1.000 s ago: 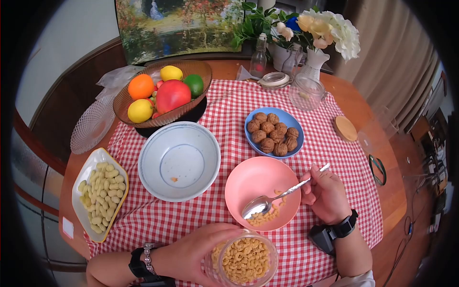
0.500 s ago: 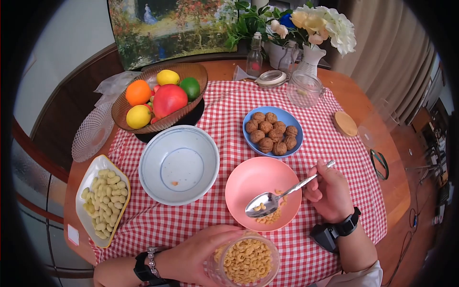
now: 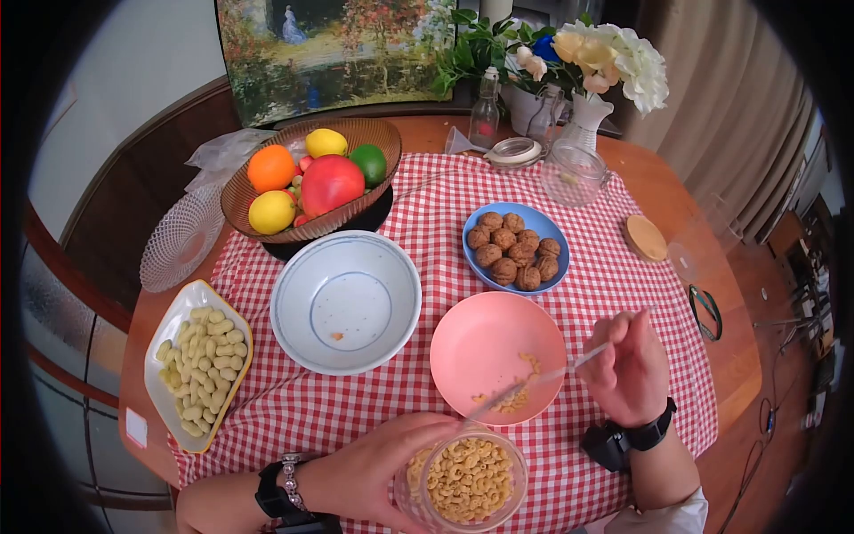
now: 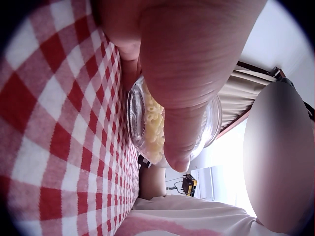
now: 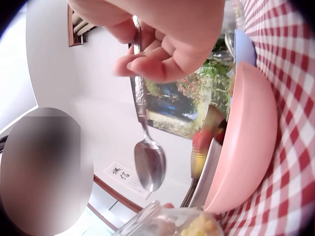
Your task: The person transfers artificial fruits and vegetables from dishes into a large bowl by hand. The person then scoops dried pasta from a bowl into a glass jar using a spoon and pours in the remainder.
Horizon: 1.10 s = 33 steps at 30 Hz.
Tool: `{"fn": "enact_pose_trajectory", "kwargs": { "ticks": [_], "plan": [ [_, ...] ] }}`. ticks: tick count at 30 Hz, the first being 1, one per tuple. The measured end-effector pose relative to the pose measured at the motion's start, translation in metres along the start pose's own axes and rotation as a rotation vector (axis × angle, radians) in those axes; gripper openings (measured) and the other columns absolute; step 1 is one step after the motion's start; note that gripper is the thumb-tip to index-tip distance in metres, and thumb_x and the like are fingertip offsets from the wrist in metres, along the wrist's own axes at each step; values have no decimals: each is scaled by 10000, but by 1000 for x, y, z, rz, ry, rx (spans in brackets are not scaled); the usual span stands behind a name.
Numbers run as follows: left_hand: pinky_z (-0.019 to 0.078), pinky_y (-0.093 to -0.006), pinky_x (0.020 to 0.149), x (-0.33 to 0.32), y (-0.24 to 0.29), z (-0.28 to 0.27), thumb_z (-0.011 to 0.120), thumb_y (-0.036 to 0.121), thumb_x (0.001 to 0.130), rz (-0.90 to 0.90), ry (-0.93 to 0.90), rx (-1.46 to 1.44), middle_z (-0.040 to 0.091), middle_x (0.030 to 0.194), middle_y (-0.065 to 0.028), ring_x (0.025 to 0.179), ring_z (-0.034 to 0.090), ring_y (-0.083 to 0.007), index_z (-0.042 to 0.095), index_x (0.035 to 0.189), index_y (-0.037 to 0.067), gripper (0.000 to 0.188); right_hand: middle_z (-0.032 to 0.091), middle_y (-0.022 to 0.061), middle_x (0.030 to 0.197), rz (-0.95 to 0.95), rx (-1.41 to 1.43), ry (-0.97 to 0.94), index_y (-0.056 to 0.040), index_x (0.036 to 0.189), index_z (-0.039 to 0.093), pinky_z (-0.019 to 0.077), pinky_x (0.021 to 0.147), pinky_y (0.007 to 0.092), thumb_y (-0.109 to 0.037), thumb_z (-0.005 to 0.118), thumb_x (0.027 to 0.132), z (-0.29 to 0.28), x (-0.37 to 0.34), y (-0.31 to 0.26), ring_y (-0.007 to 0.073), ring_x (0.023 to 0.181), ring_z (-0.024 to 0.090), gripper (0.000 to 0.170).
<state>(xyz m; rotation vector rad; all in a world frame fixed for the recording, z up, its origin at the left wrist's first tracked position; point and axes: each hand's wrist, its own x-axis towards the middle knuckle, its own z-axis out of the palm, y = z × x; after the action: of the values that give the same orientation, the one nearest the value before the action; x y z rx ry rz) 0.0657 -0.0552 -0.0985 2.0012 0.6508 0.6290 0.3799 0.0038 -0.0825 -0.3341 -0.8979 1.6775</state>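
Toward the front of the table, my left hand (image 3: pixel 374 470) grips a clear jar (image 4: pixel 135 115) full of small ring-shaped pasta (image 3: pixel 469 481), its thumb lying along the glass. Just beyond stands a pink bowl (image 3: pixel 476 334) with some of the same pasta pieces scattered low on its near side. Fingers of my right hand (image 3: pixel 632 369) pinch the handle of a metal spoon (image 5: pixel 150 164) to the right of that bowl. In the head view the spoon is blurred and crosses over the bowl toward the jar; its bowl end hangs above the jar in the right wrist view.
Behind the pink bowl, a blue plate (image 3: pixel 562 267) holds walnuts (image 3: pixel 507 240). A large white bowl (image 3: pixel 351 307) stands left, beside a dish of peanuts (image 3: pixel 209 369). Farther back are a fruit bowl (image 3: pixel 356 200), an open glass jar (image 3: pixel 574 178) and a flower vase (image 3: pixel 587 116).
The spoon has lifted out of the pink bowl, carrying a few pasta pieces half a second ago, and swung toward the jar. My left hand stays on the jar.
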Motion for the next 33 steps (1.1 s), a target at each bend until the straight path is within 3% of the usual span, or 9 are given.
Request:
{"fn": "enact_pose_trajectory", "kwargs": {
  "ticks": [2,6,15,25,33],
  "plan": [
    [399,-421,1068,0,1,0,961,456,533,-2,-7,40,448,1402,-158,1294,473,-295,312,1466,26,1215,588,54,734,-33,-82,234,-46,937,578,386,586,294,-382,379,1065,-3,6,-6,143,585,491,411],
    [392,-428,1076,-1,-2,1,952,468,548,11,-11,16,429,1420,-164,1311,455,-300,309,1469,34,1204,535,27,737,-120,-282,442,-73,872,530,381,572,285,-348,381,1071,-12,13,-12,125,570,443,371],
    [407,-421,1072,0,0,-1,964,424,545,-7,-16,1,423,1428,-157,1304,467,-289,318,1470,36,1194,501,5,711,-286,-629,449,-57,844,544,355,527,222,-325,429,1063,-2,5,-18,82,573,425,364],
    [418,-410,1064,0,-2,0,974,423,522,-7,-8,-3,432,1412,-146,1292,478,-280,329,1462,29,1206,465,-19,641,-291,-690,508,-63,791,537,303,464,202,-317,435,1063,-1,5,-19,47,520,373,386],
    [421,-398,1058,3,-1,-2,981,419,509,-49,-45,-19,435,1411,-145,1283,489,-270,338,1450,28,1205,449,-24,545,-49,-640,548,-63,788,570,279,439,214,-322,436,1061,-5,7,-22,56,456,347,400]
  ]
}}
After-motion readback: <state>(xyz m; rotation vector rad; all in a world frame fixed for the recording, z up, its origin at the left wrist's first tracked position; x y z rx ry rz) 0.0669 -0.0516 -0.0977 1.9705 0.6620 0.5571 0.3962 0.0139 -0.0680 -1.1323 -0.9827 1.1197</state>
